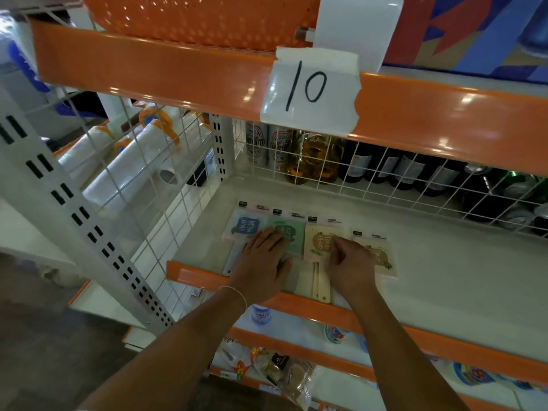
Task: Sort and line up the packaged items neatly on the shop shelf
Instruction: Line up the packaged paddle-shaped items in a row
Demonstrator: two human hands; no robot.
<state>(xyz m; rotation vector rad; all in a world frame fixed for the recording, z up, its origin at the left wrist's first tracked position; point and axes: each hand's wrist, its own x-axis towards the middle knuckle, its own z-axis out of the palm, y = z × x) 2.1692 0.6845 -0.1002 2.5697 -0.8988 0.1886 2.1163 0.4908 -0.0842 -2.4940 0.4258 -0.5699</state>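
We count four packs flat in a row on the shelf (444, 262): one blue pack (244, 225), one green pack (293, 235), one tan pack (318, 243) and one cream pack (382, 256). Two hands are on them, the left hand (261, 259) and the right hand (348, 262). One paper label (310, 90) reads 10 on the orange rail above. Behind the wire back, we make out two cans (268, 143) and at least four dark bottles (394, 170), the rest too dim to count. One bracelet (235, 292) circles the left wrist.
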